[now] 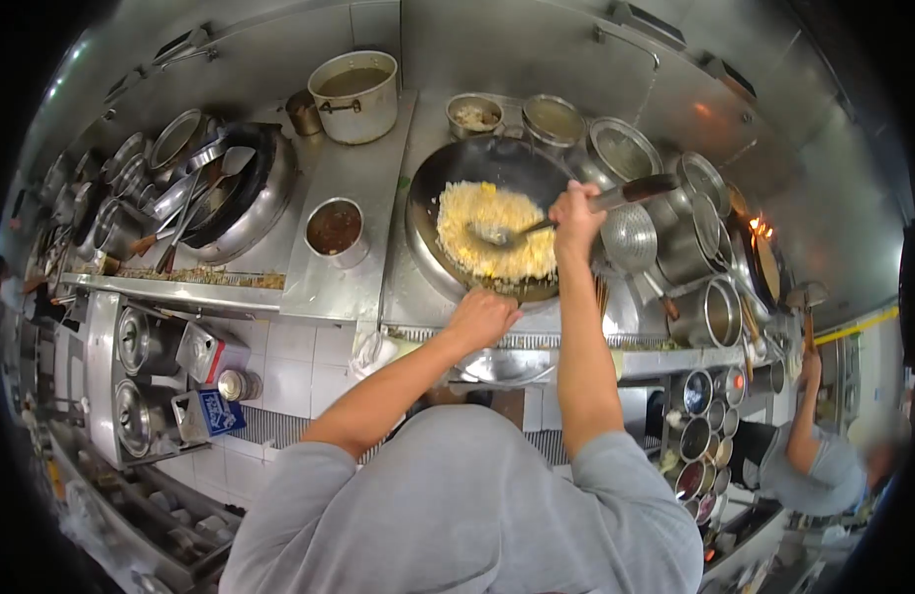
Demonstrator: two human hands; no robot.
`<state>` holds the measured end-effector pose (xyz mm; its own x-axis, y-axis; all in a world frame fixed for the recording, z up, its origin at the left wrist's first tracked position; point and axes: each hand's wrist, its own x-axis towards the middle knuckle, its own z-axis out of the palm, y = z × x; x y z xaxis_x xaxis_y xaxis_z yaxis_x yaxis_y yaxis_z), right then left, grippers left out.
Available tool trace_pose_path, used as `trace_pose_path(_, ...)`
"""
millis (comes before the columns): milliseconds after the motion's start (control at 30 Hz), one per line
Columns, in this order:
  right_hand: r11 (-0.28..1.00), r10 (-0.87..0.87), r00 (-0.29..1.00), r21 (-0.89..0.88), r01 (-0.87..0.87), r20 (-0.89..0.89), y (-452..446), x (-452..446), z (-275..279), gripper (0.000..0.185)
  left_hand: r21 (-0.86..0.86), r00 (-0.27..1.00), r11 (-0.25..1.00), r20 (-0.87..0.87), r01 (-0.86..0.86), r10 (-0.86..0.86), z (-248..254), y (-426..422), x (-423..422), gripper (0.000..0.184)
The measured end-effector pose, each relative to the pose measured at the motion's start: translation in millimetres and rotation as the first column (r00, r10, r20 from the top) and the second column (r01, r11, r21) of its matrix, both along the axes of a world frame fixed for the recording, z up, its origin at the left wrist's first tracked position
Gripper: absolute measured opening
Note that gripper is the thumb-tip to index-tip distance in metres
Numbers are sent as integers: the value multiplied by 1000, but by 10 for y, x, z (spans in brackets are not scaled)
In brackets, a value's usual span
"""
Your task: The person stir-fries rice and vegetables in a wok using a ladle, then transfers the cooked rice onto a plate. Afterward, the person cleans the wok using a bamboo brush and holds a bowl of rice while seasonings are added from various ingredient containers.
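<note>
Head view: the pale yellow food [502, 205] lies spread across the middle of the wok [433, 176], straight ahead of the person; 12 o'clock is the far side.
Ladle: the ladle [494, 237] has its bowl down in the food near the wok's centre, and its long axis runs from there out between 2 and 3 o'clock, the dark handle end reaching past the rim.
Right hand: the right hand [575, 220] is closed around the ladle's shaft; the bowl lies from it at about 9 o'clock, dipping slightly toward 8. It is the hand nearer the food.
Left hand: the left hand [482, 319] sits at the near rim, 6 o'clock, fingers curled, the food at its 12. The fingers' undersides are hidden, so I cannot tell whether they grip the rim.
Just beside the wok: a perforated strainer [629, 238] at 3 o'clock; a metal bowl [475, 130] near 12.
Farther out: a steel container [351, 259] at 9, a large pot [366, 121] between 10 and 11.
Well apart: a co-worker [812, 470] at 4 o'clock, one arm raised.
</note>
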<state>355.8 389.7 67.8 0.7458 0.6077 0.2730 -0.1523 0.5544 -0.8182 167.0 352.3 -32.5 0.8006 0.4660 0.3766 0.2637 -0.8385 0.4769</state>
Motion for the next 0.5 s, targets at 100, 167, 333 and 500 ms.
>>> trace_pose_path(100, 990, 109, 992, 89, -114, 59, 52, 206, -97, 31, -70, 996, 997, -83, 25, -31, 137, -280, -574, 34)
trace_pose_path(167, 984, 96, 989, 139, -111, 111, -49, 227, 458, 31, 40, 991, 993, 70, 108, -111, 332, -322, -826, 33)
trace_pose_path(333, 996, -40, 996, 81, 34, 81, -535, -101, 503, 26, 20, 999, 999, 27, 47, -47, 477, -36, -323, 34)
trace_pose_path(500, 993, 71, 982, 75, -85, 174, -361, 318, 106, 29, 112, 996, 990, -42, 79, -75, -193, -398, -823, 33)
